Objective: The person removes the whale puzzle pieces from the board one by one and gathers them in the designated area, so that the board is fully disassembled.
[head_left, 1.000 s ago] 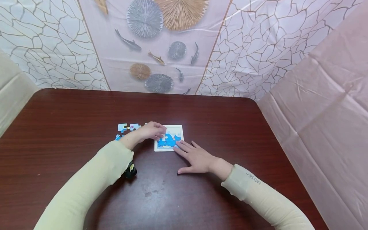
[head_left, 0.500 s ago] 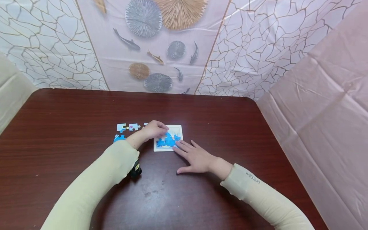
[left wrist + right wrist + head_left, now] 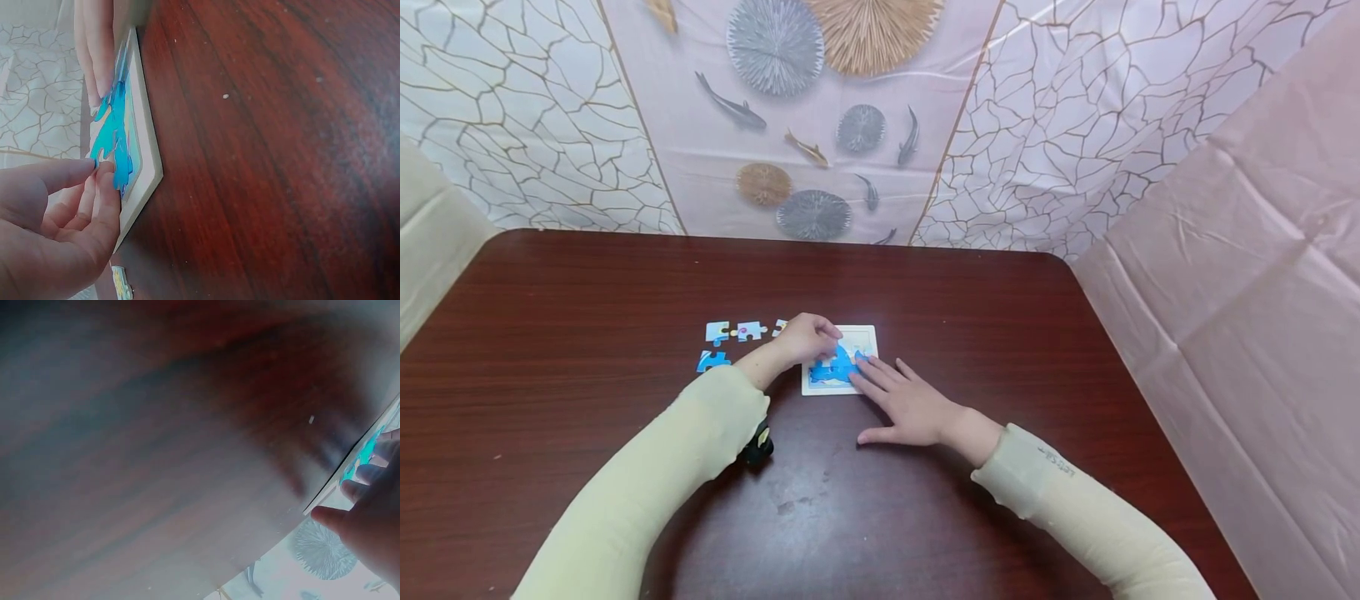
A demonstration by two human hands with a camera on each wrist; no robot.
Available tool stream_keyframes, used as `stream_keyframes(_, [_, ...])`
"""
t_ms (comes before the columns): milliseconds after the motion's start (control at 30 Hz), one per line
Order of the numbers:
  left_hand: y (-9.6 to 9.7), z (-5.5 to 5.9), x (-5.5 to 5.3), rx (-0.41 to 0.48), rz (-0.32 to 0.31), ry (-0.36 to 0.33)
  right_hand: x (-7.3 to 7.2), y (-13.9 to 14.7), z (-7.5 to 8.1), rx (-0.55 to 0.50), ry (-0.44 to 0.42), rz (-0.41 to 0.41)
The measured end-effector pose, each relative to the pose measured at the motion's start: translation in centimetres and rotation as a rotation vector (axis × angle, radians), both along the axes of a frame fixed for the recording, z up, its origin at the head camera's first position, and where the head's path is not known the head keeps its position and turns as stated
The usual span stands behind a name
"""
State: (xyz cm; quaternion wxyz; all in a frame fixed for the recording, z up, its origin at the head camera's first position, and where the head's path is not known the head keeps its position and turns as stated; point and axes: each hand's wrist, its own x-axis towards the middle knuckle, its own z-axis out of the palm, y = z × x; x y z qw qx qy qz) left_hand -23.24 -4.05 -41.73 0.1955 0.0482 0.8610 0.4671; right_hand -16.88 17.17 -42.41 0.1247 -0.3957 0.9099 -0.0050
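Observation:
A puzzle board (image 3: 868,333) with a pale frame and a blue whale-like picture lies flat on the table. My left hand (image 3: 808,337) is over the board's left part. In the left wrist view its thumb and fingers (image 3: 106,187) pinch a puzzle piece (image 3: 95,161) at the picture's edge; most of that piece is hidden by the fingers. My right hand (image 3: 910,408) lies with spread, straight fingers, the fingertips resting on the board's right edge. The right wrist view catches these fingers (image 3: 329,515) along the board's rim.
Loose puzzle pieces lie left of the board: a pale one (image 3: 717,332), another with a pink mark (image 3: 749,332), a blue one (image 3: 712,361) and one partly behind the left hand (image 3: 780,327). The dark wooden table (image 3: 970,317) ends at a patterned cloth (image 3: 820,158).
My left hand has shifted slightly right over the board, uncovering more of the loose pieces. My right hand has slid a little up and left, its fingertips still on the board.

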Motion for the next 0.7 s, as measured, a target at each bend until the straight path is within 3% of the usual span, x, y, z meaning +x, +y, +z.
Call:
stream_keyframes(500, [-0.11,0.20,0.03,0.023,-0.005,-0.010,-0.26,-0.63,0.49,0.056,-0.022,-0.014])
stream_keyframes(700, [-0.38,0.08,-0.27,0.079,-0.017,-0.025,-0.31,-0.59,0.44,0.071,-0.034,-0.019])
